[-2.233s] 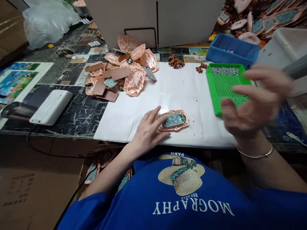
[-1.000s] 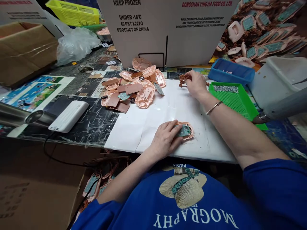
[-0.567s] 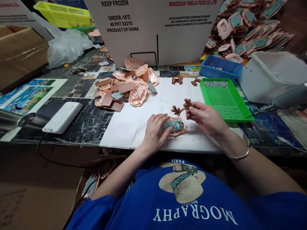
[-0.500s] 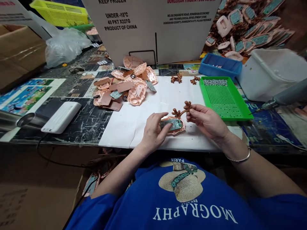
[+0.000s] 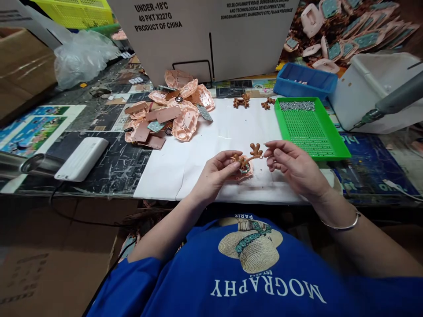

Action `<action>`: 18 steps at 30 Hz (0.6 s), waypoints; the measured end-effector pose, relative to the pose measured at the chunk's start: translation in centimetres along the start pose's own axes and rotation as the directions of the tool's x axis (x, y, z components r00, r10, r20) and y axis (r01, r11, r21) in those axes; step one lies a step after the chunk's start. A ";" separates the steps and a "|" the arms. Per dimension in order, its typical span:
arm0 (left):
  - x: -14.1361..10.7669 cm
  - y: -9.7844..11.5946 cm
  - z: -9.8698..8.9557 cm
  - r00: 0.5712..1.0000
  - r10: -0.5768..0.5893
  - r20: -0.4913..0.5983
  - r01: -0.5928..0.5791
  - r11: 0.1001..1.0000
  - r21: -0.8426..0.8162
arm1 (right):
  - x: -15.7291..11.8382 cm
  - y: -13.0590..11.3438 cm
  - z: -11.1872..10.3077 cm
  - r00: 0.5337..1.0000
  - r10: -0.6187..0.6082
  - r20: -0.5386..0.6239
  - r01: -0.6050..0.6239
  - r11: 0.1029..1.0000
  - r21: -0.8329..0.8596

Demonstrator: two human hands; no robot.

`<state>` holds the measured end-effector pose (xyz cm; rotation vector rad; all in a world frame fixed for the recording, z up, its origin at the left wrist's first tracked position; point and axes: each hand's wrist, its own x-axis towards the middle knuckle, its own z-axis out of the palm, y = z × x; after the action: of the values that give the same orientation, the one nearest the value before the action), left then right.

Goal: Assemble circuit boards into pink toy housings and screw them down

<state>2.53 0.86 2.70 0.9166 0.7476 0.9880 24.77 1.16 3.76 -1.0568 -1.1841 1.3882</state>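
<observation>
My left hand [image 5: 213, 174] pinches a knobbly, branched brown antler piece [image 5: 255, 151] over the scalloped pink shell [image 5: 243, 177], near the front edge of the creased white sheet [image 5: 165, 171]. My right hand [image 5: 295, 169], fingers loosely bent and parted, hovers just beside it.

The left hand [image 5: 214, 172] covers one end of the pink shell [image 5: 247, 174] on the table [image 5: 228, 127], and its fingers hide part of the brown antler piece [image 5: 256, 150]. The small metal pieces in the green tray [image 5: 331, 150] are too tiny to tell apart. The top edge cuts off the white carton [image 5: 194, 39] and yellow basket [image 5: 87, 15]; the right edge crops the grey tool [image 5: 396, 101], the left edge the cardboard box [image 5: 26, 70].
</observation>
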 end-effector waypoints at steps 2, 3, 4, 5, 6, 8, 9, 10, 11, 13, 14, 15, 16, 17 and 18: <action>0.0 0.1 0.1 1.000 -0.022 -0.005 0.022 0.999 -0.026 | 0.0 0.1 0.1 1.000 -0.007 0.025 0.008 0.999 -0.044; 0.0 0.1 0.2 1.000 -0.019 -0.008 0.019 0.999 -0.032 | -0.1 0.3 0.2 0.999 -0.019 0.039 0.021 0.997 -0.070; 0.0 0.1 0.2 1.000 -0.011 -0.012 0.011 0.999 -0.035 | -0.1 0.5 0.3 0.998 -0.036 0.048 0.040 0.995 -0.092; 0.0 0.0 0.3 1.000 0.000 -0.015 -0.001 0.999 -0.035 | -0.1 0.6 0.5 0.997 -0.055 0.053 0.061 0.992 -0.109; 0.0 0.0 0.4 1.000 0.013 -0.017 -0.013 0.999 -0.033 | -0.2 0.8 0.6 0.996 -0.073 0.053 0.079 0.989 -0.122; -0.1 -0.1 0.4 0.999 0.036 -0.016 -0.036 0.999 -0.018 | -0.2 1.1 0.7 0.995 -0.094 0.045 0.100 0.984 -0.145; -0.1 -0.2 0.5 0.999 0.048 -0.015 -0.048 0.999 -0.003 | -0.2 1.1 0.7 0.994 -0.096 0.043 0.101 0.982 -0.157; -0.2 -0.2 0.4 0.998 0.063 -0.014 -0.063 0.998 0.021 | -0.3 1.2 0.7 0.995 -0.094 0.038 0.100 0.981 -0.166; -0.2 -0.3 0.4 0.996 0.090 -0.017 -0.088 0.994 0.059 | -0.3 1.2 0.6 0.995 -0.094 0.031 0.098 0.980 -0.173; -0.4 -0.4 0.1 0.977 0.211 -0.037 -0.198 0.955 0.221 | -0.3 1.2 0.5 0.995 -0.096 0.017 0.097 0.981 -0.170; -0.4 -0.5 0.0 0.949 0.313 -0.038 -0.283 0.898 0.338 | -0.3 1.2 0.4 0.995 -0.094 0.014 0.095 0.983 -0.157; -0.5 -0.6 -0.2 0.904 0.427 -0.006 -0.376 0.803 0.463 | -0.3 1.3 0.4 0.996 -0.090 0.014 0.091 0.986 -0.141; -0.5 -0.6 -0.4 0.844 0.533 0.062 -0.467 0.674 0.572 | -0.4 1.3 0.3 0.997 -0.081 0.018 0.083 0.989 -0.125; -0.5 -0.7 -0.5 0.775 0.613 0.156 -0.549 0.530 0.647 | -0.4 1.3 0.3 0.997 -0.070 0.023 0.072 0.991 -0.112; -0.5 -0.8 -0.7 0.704 0.663 0.252 -0.617 0.398 0.679 | -0.4 1.2 0.3 0.998 -0.060 0.026 0.063 0.993 -0.102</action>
<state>2.05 0.37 1.73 2.0203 0.8684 1.4322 24.39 0.69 2.58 -1.0694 -1.3061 1.3062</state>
